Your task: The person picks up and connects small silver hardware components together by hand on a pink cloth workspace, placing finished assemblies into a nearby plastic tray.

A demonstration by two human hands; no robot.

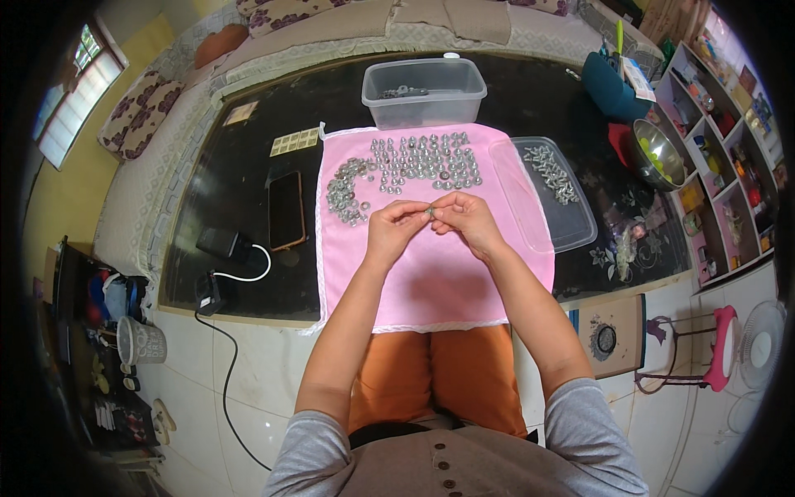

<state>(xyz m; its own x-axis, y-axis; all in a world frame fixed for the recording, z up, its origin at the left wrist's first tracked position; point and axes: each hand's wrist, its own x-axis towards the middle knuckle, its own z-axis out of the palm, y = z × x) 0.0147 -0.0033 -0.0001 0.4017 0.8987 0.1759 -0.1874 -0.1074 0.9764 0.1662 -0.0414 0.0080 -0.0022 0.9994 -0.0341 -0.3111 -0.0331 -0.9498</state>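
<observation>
Over the pink cloth (422, 290), my left hand (396, 225) and my right hand (465, 219) meet at the fingertips. Both are closed in a pinch on a small metal piece (430, 212); the fingers cover most of it, so its exact kind is hidden. Just beyond them, several round metal pieces (422, 157) stand in rows on the cloth. A loose heap of small round metal parts (344, 195) lies left of the rows. To the right, short silvery screws (551, 170) are spread on a clear plastic lid (571, 236).
A clear plastic tub (424, 108) with dark parts inside stands beyond the cloth. On the dark table lie a phone (286, 211), a black adapter (224, 242) with a white cable, and a tan card (296, 142). A steel bowl (654, 157) sits at the right.
</observation>
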